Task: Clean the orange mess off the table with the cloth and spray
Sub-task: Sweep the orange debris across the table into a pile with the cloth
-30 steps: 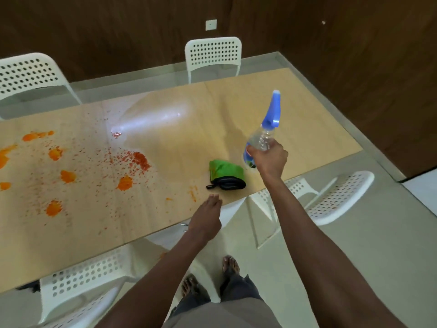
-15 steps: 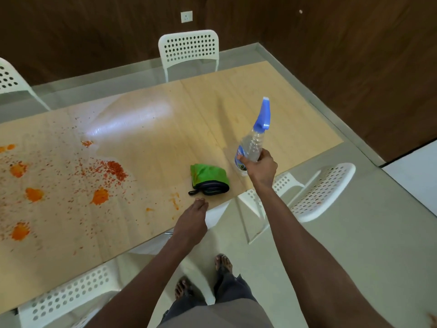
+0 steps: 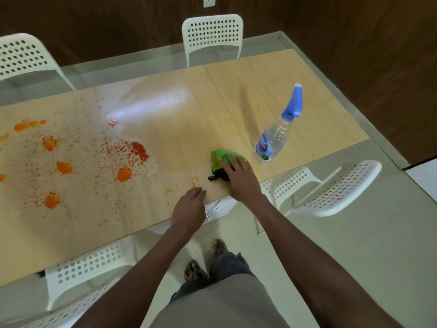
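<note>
Orange blobs and red-orange specks [image 3: 124, 174] are spread over the left half of the wooden table [image 3: 179, 119]. A folded green cloth with a black edge [image 3: 216, 158] lies near the front edge. My right hand [image 3: 238, 178] lies on top of the cloth with straight fingers. The clear spray bottle with a blue trigger head [image 3: 276, 133] stands free on the table to the right of the cloth. My left hand [image 3: 190, 208] rests at the table's front edge, fingers loosely curled, holding nothing.
White perforated chairs stand around the table: two at the far side [image 3: 212, 34] [image 3: 21, 55], one at the near right [image 3: 331, 188], and one at the near left [image 3: 89, 266]. A dark wooden wall runs behind and to the right. My feet [image 3: 205, 261] are on the pale floor.
My right hand set the spray bottle down on the table, let go of it and moved left onto the green cloth. My left hand stayed at the front edge.
</note>
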